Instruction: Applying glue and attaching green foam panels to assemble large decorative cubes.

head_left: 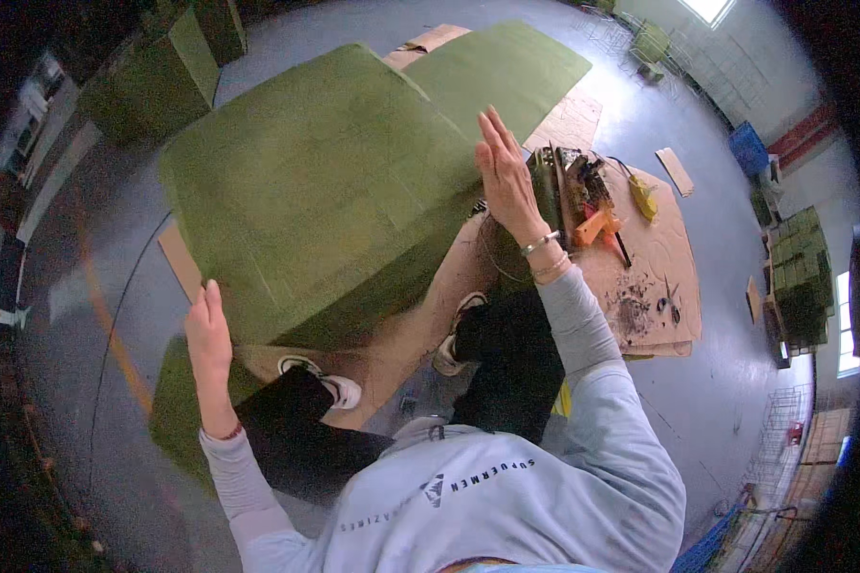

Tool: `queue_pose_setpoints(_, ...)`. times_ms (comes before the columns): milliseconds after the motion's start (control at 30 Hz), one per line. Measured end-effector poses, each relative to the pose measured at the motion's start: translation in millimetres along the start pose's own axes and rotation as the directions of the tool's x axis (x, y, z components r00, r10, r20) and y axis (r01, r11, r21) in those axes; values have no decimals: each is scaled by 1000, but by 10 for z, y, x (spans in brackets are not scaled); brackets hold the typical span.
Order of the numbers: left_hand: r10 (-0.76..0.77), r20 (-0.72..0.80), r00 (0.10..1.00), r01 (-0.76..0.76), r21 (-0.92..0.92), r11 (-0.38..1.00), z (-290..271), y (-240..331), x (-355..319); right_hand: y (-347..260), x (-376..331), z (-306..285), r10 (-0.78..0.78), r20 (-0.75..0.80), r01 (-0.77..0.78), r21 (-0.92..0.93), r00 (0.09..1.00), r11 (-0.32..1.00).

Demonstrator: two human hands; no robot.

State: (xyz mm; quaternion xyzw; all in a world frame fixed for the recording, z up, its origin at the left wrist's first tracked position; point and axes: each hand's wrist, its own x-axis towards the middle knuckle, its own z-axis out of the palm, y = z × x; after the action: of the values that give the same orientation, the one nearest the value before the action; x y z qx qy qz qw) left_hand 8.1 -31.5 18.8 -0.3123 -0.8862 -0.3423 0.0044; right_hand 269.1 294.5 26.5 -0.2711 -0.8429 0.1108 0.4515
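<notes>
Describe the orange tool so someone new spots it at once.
Find the large green block. To its right lies a cardboard sheet; at that sheet's left side, right of the right hand, is the orange tool. Its bright orange body sets it apart from the yellow tool nearby.

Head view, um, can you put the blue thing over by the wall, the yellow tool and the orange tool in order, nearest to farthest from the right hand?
From the right hand:
1. Orange tool: just to the right.
2. Yellow tool: farther right, on the cardboard.
3. Blue thing: far right, by the wall.
</notes>
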Motion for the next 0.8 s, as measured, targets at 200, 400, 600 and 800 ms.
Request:
queue_pose_setpoints(200, 304, -240, 922, -135, 536, 834, -92, 57, 47, -213, -165, 146, -207, 241, 275, -295, 948, 915)
queue_pose_setpoints(400, 633, 287, 719, -695, 309, 649, -68, 420, -212, -306, -343, -9, -207, 253, 272, -255, 945, 928)
queue_pose_setpoints(600, 641, 296, 708, -706, 281, 650, -127, 280, -336, -96, -594, -356, -250, 290, 290, -103, 924, 952)
queue_pose_setpoints(800, 640, 164, 751, -654, 324, 684, -232, 60, -413, 1521, -1293, -756, 580, -4, -529, -415, 815, 740)
